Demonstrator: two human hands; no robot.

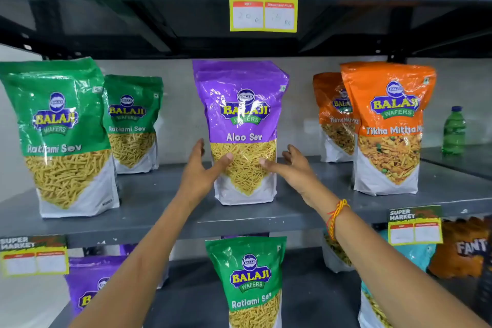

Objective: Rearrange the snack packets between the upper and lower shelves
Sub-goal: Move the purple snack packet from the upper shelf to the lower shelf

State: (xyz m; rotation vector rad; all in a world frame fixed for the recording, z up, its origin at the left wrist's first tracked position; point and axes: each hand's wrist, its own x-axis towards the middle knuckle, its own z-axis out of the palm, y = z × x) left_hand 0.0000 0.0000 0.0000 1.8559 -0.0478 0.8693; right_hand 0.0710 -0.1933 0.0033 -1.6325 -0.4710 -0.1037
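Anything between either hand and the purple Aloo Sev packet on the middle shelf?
Nothing visible. The left hand and right hand flank the Aloo Sev packet, thumbs touching its front; neighbouring packets stand well aside.

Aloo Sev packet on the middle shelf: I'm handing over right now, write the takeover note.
Left hand: open, thumb touching the purple Aloo Sev packet, no full grip.
Right hand: open, fingertips at the packet's other side.
The packet stands upright on the middle shelf, between two green Ratlami Sev packets and two orange Tikha Mitha packets.
Lower shelf: one Ratlami Sev packet at centre, a purple packet at left.
Done: cannot tell.
Left: probably matching flavours by shelf.
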